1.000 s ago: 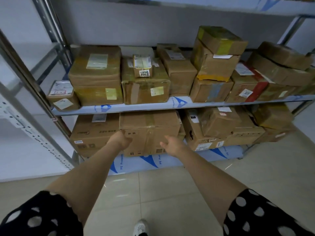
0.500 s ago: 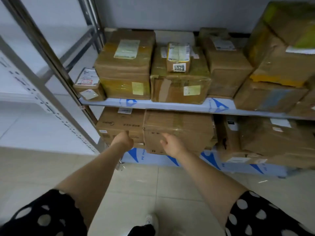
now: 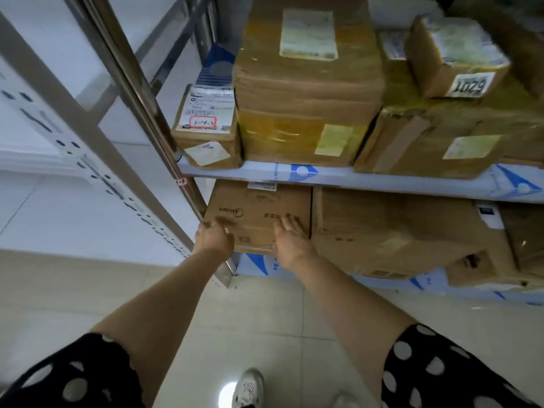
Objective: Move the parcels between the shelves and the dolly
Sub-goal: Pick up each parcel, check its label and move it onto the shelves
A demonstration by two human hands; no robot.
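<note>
On the bottom shelf [image 3: 255, 265], at its far left end, the right fingers [image 3: 290, 223] are laid straight and spread on the front face of the Midea carton [image 3: 256, 212], so nothing is gripped there. The left fingers [image 3: 216, 226] are curled round its left front corner.

Only one real hold is had, then. If the carton is pulled now, the right hand [image 3: 291, 242] could well slide off and the carton be swung out crooked.

The left hand [image 3: 213, 238] is set just beside the steel upright [image 3: 157, 136], and knuckles could be pinched there.

The carton is seated close under the upper shelf board [image 3: 259, 173], touching the big neighbouring carton [image 3: 397, 231]. A snag is likely, or the neighbour dragged along. No dolly is seen.
</note>
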